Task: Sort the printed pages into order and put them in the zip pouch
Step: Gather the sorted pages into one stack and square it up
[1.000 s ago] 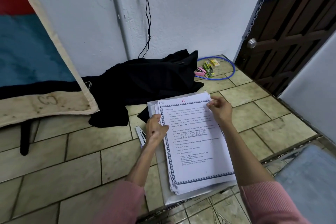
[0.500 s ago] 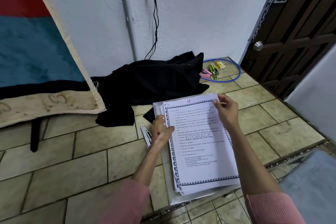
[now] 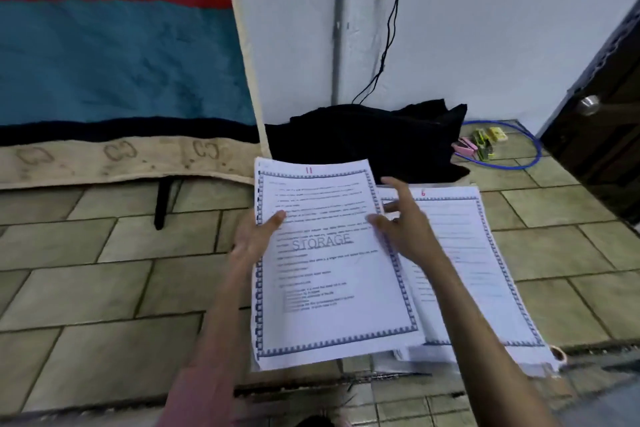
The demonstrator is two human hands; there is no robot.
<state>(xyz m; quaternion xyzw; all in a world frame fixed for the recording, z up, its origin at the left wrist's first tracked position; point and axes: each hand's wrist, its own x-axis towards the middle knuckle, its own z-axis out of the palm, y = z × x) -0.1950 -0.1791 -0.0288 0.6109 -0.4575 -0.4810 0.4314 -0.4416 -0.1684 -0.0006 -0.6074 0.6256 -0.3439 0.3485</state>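
A printed page marked 11 (image 3: 329,270), headed STORAGE, is lifted off the pile and held out to the left. My left hand (image 3: 254,239) grips its left edge, thumb on top. My right hand (image 3: 403,222) rests on its right edge with fingers spread, thumb touching the sheet. Under it to the right lies the stack of pages (image 3: 474,263), top sheet marked 6 in red. The clear zip pouch (image 3: 398,365) shows only as a pale edge beneath the stack's front.
A black cloth (image 3: 363,142) is heaped against the white wall behind the papers. Coloured clips (image 3: 479,144) and a blue hoop (image 3: 533,149) lie at the back right, by a dark wooden door (image 3: 602,121). A blue and red mat (image 3: 114,55) leans at left. The floor is tiled.
Page 11 has been lifted from the stack and carried left, uncovering page 6. My left hand moved from the stack's side onto the page's edge. The view swung right.
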